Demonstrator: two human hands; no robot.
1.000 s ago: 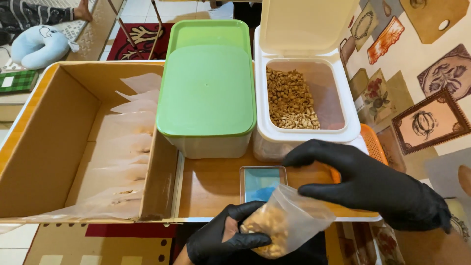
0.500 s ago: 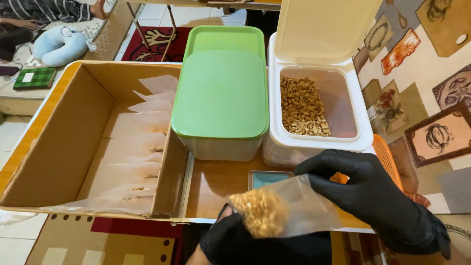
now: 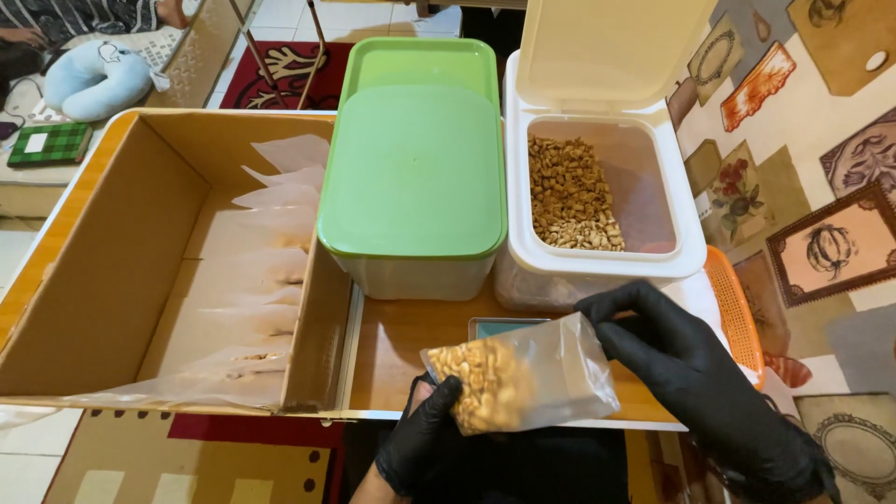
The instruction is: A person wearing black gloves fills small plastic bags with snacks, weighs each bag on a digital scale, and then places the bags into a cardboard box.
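Bag of peanuts [image 3: 516,371] lower centre, over scale [image 3: 504,327] | left hand [image 3: 425,439] closed under filled end | right hand [image 3: 695,373] pinching open mouth | soft, slippery film, likely light; support base, keep mouth up | bin [image 3: 597,196] above

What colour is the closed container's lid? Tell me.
Light green, on the closed container's lid, clearest in the head view.

Both black-gloved hands raised close together, left hand [image 3: 425,439] cupped, right hand [image 3: 695,373] pinching.

Clear plastic bag [image 3: 523,373], half-filled with peanuts, held sideways
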